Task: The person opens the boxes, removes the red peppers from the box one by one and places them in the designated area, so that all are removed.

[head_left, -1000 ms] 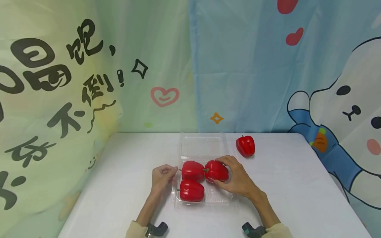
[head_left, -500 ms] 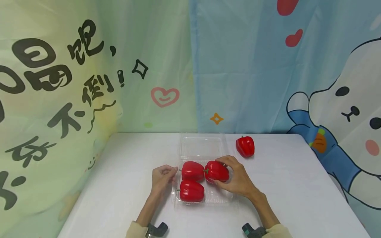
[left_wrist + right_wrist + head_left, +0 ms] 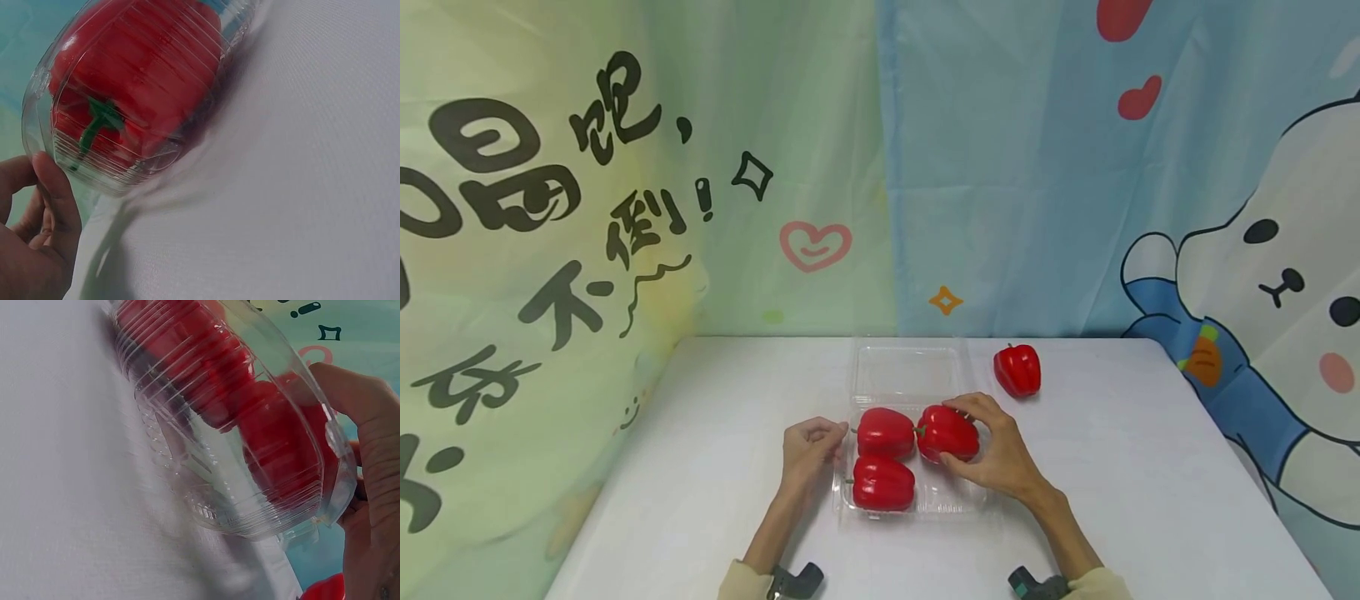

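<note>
Head view: almost nothing has shifted over the last second. The right hand (image 3: 1000, 454) still cups the glossy red bell pepper (image 3: 947, 432) in the far right corner of the clear plastic clamshell tray (image 3: 958, 498), so the placing looks close to finished. 2 more red peppers (image 3: 883, 482) fill the tray's left side, and a 4th loose red pepper (image 3: 1018, 370) sits apart on the white table (image 3: 1150, 467).

Left wrist view: the left hand (image 3: 31, 244), fingers curled, touches the tray's ribbed corner (image 3: 75, 169).

Right wrist view: the right hand's thumb (image 3: 365, 419) presses over the tray rim (image 3: 334, 440) onto the pepper.
</note>
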Available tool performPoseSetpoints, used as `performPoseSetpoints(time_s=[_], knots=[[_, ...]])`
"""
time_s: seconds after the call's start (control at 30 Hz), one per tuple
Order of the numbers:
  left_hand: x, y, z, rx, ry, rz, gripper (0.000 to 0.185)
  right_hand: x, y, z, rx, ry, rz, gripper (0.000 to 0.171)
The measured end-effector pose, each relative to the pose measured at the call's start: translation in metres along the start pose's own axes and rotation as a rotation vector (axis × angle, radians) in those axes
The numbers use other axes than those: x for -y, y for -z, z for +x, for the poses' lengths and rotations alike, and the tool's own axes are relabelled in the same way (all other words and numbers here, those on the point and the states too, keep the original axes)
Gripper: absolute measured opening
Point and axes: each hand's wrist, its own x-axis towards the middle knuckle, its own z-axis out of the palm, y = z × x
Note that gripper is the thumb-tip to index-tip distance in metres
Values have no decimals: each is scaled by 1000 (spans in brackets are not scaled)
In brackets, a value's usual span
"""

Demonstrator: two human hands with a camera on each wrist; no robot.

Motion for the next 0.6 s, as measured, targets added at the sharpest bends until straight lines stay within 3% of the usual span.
performPoseSetpoints(time_s=[0.6], knots=[[-1,-1,-1,5,-1,-5,23,1,1,-1,-30,9,10,79]])
